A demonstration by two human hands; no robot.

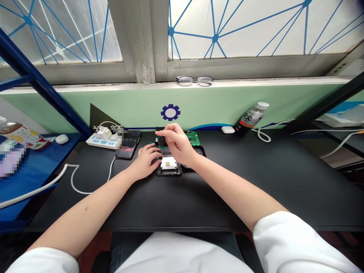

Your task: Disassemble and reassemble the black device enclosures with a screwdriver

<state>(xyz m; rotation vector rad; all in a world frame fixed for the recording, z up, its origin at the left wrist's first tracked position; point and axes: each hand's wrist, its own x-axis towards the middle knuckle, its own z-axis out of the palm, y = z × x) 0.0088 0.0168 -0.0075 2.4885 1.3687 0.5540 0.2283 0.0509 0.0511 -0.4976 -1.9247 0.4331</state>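
My right hand (178, 143) grips a screwdriver (162, 141) by its dark handle, with the index finger resting over the top. The shaft points down at a small black plastic housing (170, 173) that has a white part with a tan square inside. My left hand (146, 160) lies at the housing's left side, fingers against its edge, steadying contact. Behind my right hand sits a green circuit board (193, 138). A second black casing (202, 151) is partly hidden under my right wrist.
Left of the work are a phone (131, 145) and a white power strip (104, 141) with a cable. At the back right stand a tilted bottle (251, 118) and a white case (228, 129). Glasses (195, 80) rest on the window ledge.
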